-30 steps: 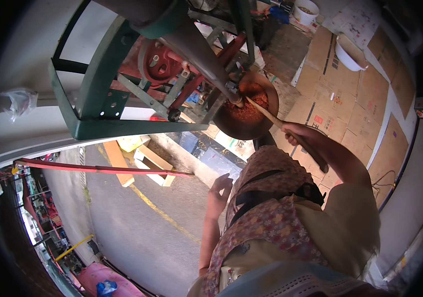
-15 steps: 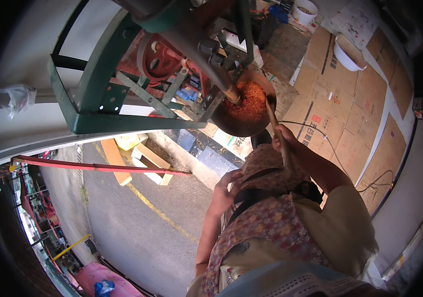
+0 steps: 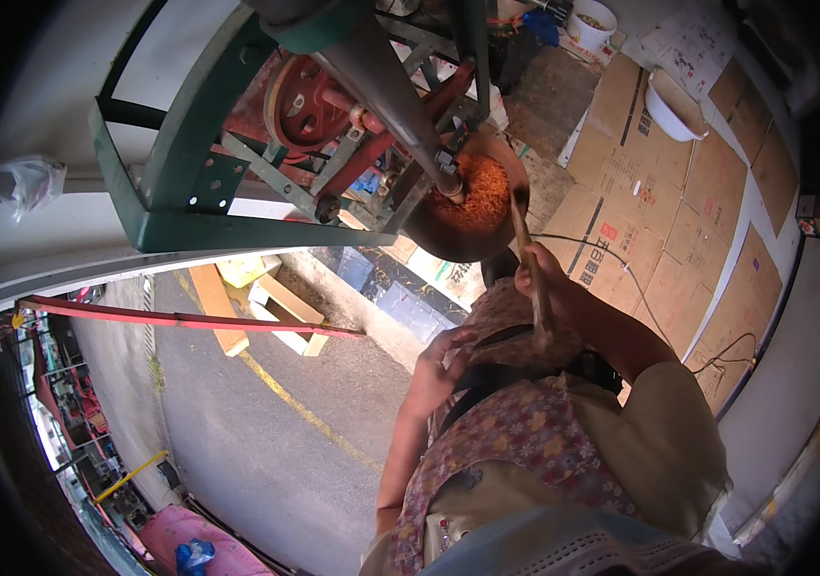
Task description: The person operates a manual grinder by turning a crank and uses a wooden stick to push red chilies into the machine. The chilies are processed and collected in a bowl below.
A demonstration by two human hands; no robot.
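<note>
My right hand (image 3: 542,273) is closed round a wooden stick (image 3: 534,298). The stick's far end reaches the right inner side of a round metal mortar (image 3: 522,178). Orange-red crushed flakes, like chili, (image 3: 488,184) fill the mortar. A thick metal pestle rod (image 3: 386,91) of a machine slants down into the flakes, its tip hidden among them. My left hand (image 3: 437,372) rests at my waist against the flowered apron (image 3: 525,432), its fingers loosely bent and apart, holding nothing.
The machine's green frame (image 3: 155,182) and red wheel (image 3: 312,104) stand left of the mortar. A red bar (image 3: 189,320) crosses above the pavement near an open box (image 3: 285,312). Flattened cardboard (image 3: 654,211), a white basin (image 3: 674,106) and a cable (image 3: 611,252) lie at right.
The pestle rod has dropped, its clamp now close to the mortar. The red wheel has turned and a red arm shows beside it. My right hand and the stick have shifted slightly left.
</note>
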